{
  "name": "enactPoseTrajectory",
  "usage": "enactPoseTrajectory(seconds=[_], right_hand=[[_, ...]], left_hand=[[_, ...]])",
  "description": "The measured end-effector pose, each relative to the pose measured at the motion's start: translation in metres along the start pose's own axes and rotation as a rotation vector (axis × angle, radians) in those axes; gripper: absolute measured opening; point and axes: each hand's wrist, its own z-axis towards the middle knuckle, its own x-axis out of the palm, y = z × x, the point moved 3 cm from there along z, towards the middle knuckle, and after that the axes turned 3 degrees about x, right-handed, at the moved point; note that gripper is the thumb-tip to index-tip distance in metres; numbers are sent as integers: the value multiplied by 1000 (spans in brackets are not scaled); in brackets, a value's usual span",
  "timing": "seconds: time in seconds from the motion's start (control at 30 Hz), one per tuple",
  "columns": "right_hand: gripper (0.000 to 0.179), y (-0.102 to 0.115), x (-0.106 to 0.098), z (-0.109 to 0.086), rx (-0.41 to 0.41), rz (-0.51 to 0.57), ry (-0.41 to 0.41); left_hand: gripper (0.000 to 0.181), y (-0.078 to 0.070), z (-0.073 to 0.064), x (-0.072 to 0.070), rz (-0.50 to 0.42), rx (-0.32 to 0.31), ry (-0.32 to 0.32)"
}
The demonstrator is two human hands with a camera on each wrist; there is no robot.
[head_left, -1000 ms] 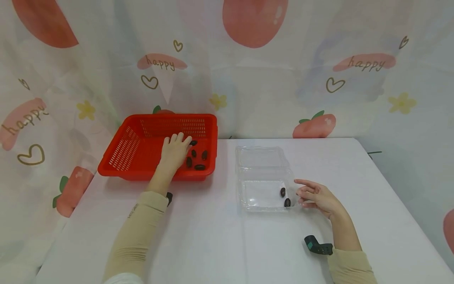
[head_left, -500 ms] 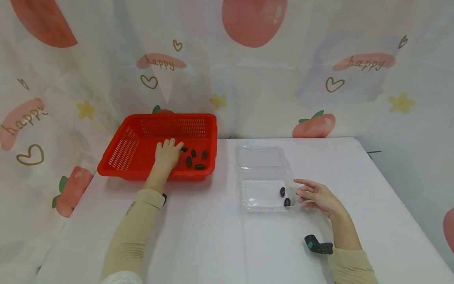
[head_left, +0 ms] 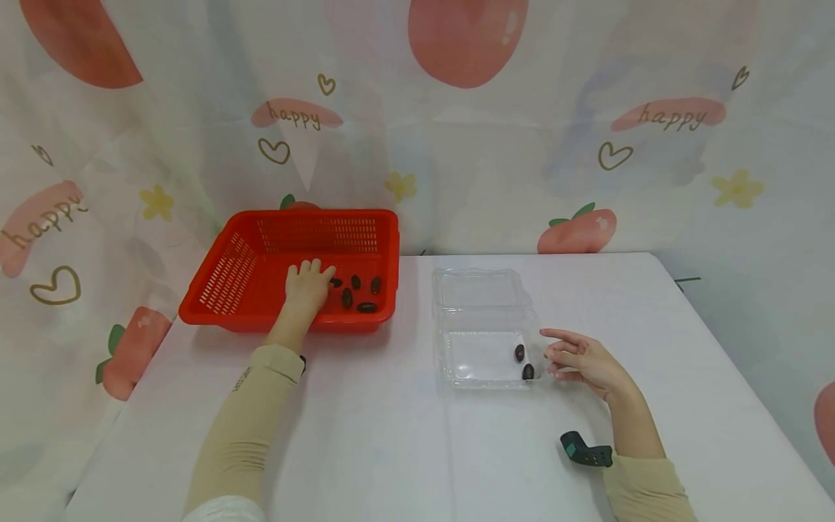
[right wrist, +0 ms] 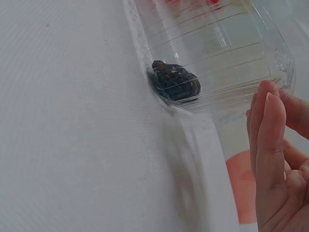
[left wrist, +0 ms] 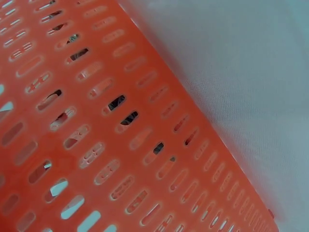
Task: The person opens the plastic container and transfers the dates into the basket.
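My left hand (head_left: 306, 288) reaches into the red plastic basket (head_left: 228, 290), seen from the back with its fingertips pointing down and hidden. A small dark oval piece, date-like (head_left: 335, 283), lies right at its rightmost finger; I cannot tell whether the hand grips it. Several similar dark pieces (head_left: 347, 298) lie in the basket's right part. My right hand (head_left: 587, 365) rests beside a clear hinged plastic box (head_left: 485, 355), fingers loosely extended and fingertips at its right rim. Two dark ovals (head_left: 520, 353) sit at the box's right side; the right wrist view shows dark, glossy, wrinkled fruit (right wrist: 176, 83) through the wall.
The box's clear lid (head_left: 483, 290) lies folded back behind it on the white table (head_left: 385, 420). A printed curtain (head_left: 476, 167) hangs behind the table. In the left wrist view the basket's slotted wall (left wrist: 159, 125) covers the hand. A dark wrist camera (head_left: 587, 451) juts from the right wrist.
My left hand has moved left and towards me inside the basket, and the dark piece by its finger has shifted the same way. My right hand and the clear box have stayed put.
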Motion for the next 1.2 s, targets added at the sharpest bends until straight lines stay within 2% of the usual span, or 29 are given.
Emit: enactPoseTrajectory(seconds=[0.23, 0.33, 0.63, 0.9, 1.07, 1.2], right_hand=[[57, 1, 0, -1, -3, -10, -3], [56, 0, -1, -1, -4, -6, -6], [56, -1, 0, 0, 7, 6, -4], [58, 1, 0, 0, 7, 13, 10], [59, 0, 0, 0, 13, 20, 7], [59, -1, -1, 0, 11, 21, 8]], left_hand=[[43, -1, 1, 1, -16, 0, 19], [42, -1, 1, 0, -21, 5, 7], [35, -6, 1, -7, -73, 30, -114], [36, -34, -4, -31, -79, 105, -226], [36, -58, -9, -46, -58, 163, -317], [33, -79, -14, -52, -21, 231, -396]])
